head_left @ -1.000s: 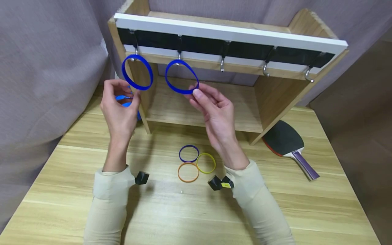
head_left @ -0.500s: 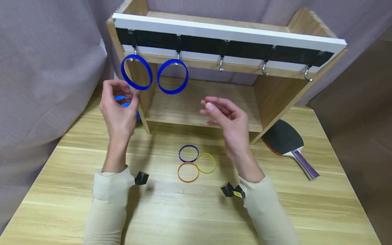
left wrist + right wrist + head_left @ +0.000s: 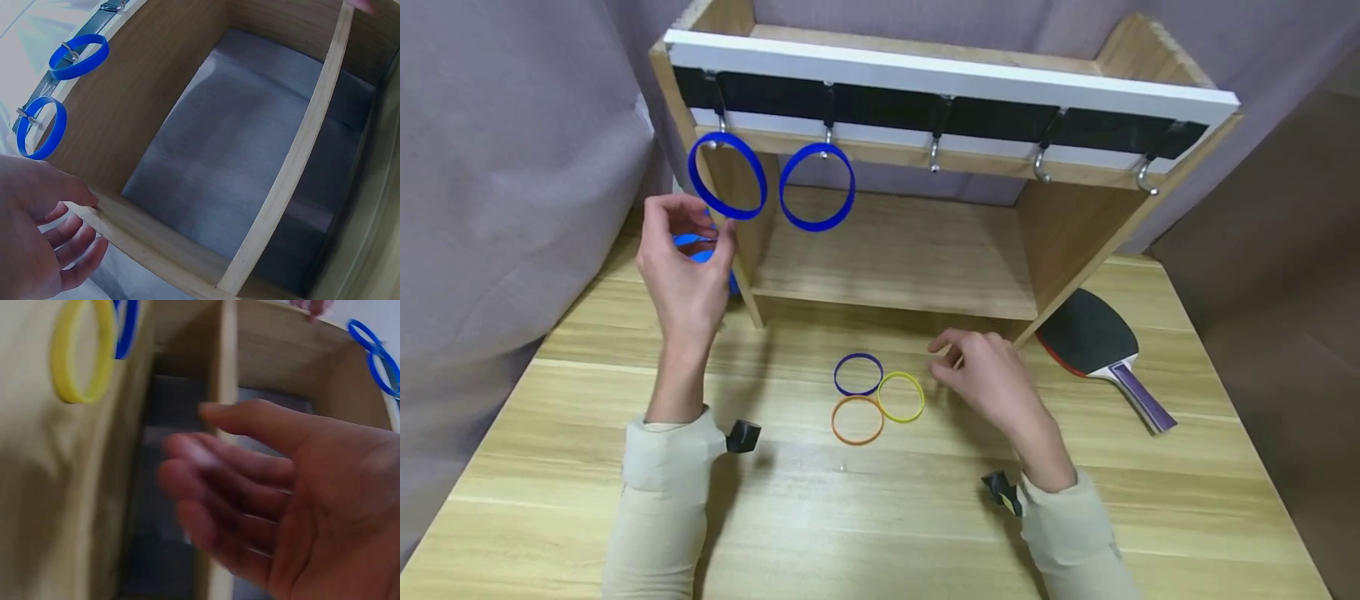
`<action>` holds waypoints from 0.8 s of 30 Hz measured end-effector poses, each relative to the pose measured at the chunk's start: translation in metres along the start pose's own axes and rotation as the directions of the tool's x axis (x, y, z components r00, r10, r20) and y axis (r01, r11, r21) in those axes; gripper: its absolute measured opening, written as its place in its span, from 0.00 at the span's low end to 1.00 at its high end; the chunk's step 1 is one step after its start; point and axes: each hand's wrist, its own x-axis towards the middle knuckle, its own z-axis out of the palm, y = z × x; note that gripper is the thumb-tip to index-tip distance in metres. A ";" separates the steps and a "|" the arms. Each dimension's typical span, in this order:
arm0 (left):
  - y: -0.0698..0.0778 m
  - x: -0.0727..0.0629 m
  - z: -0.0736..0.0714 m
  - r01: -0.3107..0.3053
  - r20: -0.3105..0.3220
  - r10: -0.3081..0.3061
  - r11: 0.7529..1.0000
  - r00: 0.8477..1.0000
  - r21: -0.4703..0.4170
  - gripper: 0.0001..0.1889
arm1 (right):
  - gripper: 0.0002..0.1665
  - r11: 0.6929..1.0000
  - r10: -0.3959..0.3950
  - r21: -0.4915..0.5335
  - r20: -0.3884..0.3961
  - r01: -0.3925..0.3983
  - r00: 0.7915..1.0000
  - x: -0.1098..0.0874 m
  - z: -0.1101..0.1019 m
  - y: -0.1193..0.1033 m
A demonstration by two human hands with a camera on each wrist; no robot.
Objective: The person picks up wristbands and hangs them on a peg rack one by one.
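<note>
Hooks: five in a row along the top of the frame; the three bare ones are the middle hook, the fourth and the fifth.
Hung bands: two, both blue; the first blue band hangs on the leftmost hook at upper left, the second blue band on the next hook to its right, apart from it.
Bench bands: three, clustered at mid-frame on the bench: one dark blue band, one yellow band, one orange band, touching or nearly so.
Left hand: left of frame, grasping the side-panel edge of the wooden shelf unit, thumb inside, fingers outside.
Right hand: right of centre, near the yellow band; fingers loosely bent, released, nothing in them.
Paddle: one, at right, on the bench.
Step in hand: seemingly between bands, two hung, three left.
Next move: seems to call for pinching a bench band by its rim, the yellow being nearest, while the unit is steadied.
</note>
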 end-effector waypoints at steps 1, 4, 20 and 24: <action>0.000 0.000 0.000 0.001 0.000 -0.001 1.000 1.000 0.000 0.15 | 0.09 0.999 0.008 -0.034 0.041 -0.006 0.999 0.001 0.004 0.002; 0.000 -0.001 0.000 0.004 -0.004 -0.004 1.000 1.000 0.003 0.15 | 0.12 0.997 0.023 -0.073 0.131 -0.014 0.991 0.004 0.018 0.007; 0.007 0.000 0.001 0.015 -0.002 -0.015 1.000 1.000 -0.007 0.14 | 0.05 0.996 0.051 -0.080 0.192 -0.036 0.980 0.011 0.034 0.030; 0.007 -0.001 0.000 0.016 -0.002 -0.016 1.000 1.000 -0.011 0.14 | 0.04 1.000 0.006 -0.028 0.162 -0.002 0.987 0.010 0.024 0.031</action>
